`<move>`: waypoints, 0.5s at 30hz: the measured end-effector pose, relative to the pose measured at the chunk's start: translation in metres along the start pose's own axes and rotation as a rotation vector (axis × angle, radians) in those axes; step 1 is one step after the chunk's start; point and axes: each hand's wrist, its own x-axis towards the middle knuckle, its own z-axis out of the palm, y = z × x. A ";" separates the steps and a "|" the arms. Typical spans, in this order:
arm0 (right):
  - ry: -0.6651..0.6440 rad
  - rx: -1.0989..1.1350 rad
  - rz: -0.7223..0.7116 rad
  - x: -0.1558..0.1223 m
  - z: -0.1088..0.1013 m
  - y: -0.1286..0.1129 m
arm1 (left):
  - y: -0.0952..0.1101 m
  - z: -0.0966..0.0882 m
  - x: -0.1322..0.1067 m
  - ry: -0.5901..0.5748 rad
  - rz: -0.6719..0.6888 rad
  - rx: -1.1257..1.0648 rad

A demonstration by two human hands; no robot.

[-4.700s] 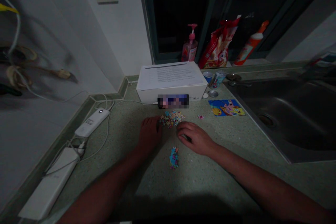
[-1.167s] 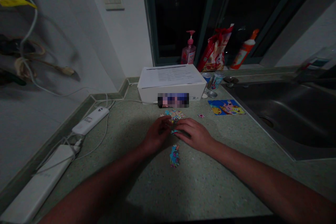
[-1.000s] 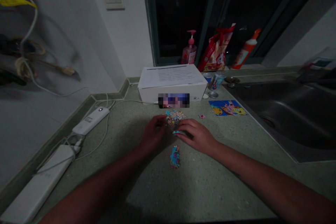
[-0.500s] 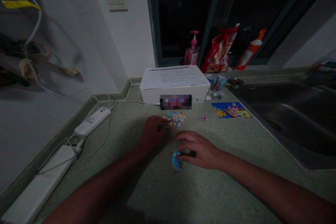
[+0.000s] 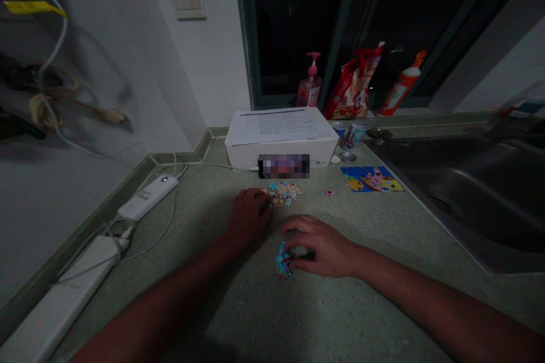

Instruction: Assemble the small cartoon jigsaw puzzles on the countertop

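My left hand (image 5: 251, 212) rests on the counter at the left edge of a loose pile of small, multicoloured jigsaw pieces (image 5: 286, 193). Its fingers are curled toward the thumb, and the fingertips are too dark to show what is between them. Nearer to me lies a mostly blue cluster of jigsaw pieces (image 5: 282, 266) with a reddish bit on it. My right hand (image 5: 321, 245) arches over that cluster's right side, thumb and fingers apart, tips at its edge. A single pinkish jigsaw piece (image 5: 329, 193) lies apart, right of the pile.
Behind the pile, a phone (image 5: 283, 166) leans against a white box (image 5: 238, 153) with printed paper on top. A cartoon picture card (image 5: 372, 179) lies beside the sink (image 5: 426, 176). Cans (image 5: 354, 135) stand behind. Power strips (image 5: 149, 197) and cables run along the left.
My right thumb and fingers have spread apart at the blue cluster; the reddish bit earlier at the fingertips now lies on the cluster. My left hand stays at the pile. The view shifts slightly.
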 end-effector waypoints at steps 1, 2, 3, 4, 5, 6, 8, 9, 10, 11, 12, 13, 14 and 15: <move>0.007 0.002 0.003 0.000 0.000 0.000 | 0.000 0.000 0.000 0.003 -0.001 -0.003; 0.016 0.003 0.007 0.001 -0.001 0.000 | 0.000 0.000 0.000 0.006 -0.002 -0.009; 0.028 0.003 0.014 0.002 -0.001 0.000 | 0.000 0.000 0.000 0.012 -0.005 -0.016; 0.043 0.001 0.021 0.002 -0.001 0.000 | 0.000 0.000 0.000 0.018 -0.009 -0.022; 0.062 -0.001 0.029 0.003 -0.001 0.001 | 0.000 0.000 0.001 0.023 -0.013 -0.027; 0.084 -0.004 0.038 0.004 0.000 0.002 | 0.000 -0.001 0.001 0.027 -0.019 -0.032; 0.135 -0.011 0.056 0.005 0.000 0.006 | 0.000 -0.001 0.001 0.037 -0.035 -0.044; 0.159 -0.017 0.065 0.005 0.001 0.008 | 0.001 -0.002 0.001 0.041 -0.045 -0.051; 0.181 -0.025 0.072 0.006 0.001 0.010 | 0.000 -0.002 0.000 0.046 -0.055 -0.057; 0.200 -0.037 0.079 0.006 0.001 0.012 | 0.000 -0.002 0.000 0.050 -0.063 -0.062; 0.216 -0.051 0.084 0.006 0.002 0.014 | 0.000 -0.002 0.000 0.053 -0.066 -0.066; 0.228 -0.066 0.085 0.006 0.002 0.015 | 0.000 -0.002 0.000 0.054 -0.064 -0.069; 0.238 -0.081 0.085 0.006 0.001 0.016 | -0.001 -0.002 0.000 0.054 -0.060 -0.072; 0.247 -0.096 0.083 0.007 0.001 0.017 | -0.001 -0.002 0.000 0.056 -0.054 -0.078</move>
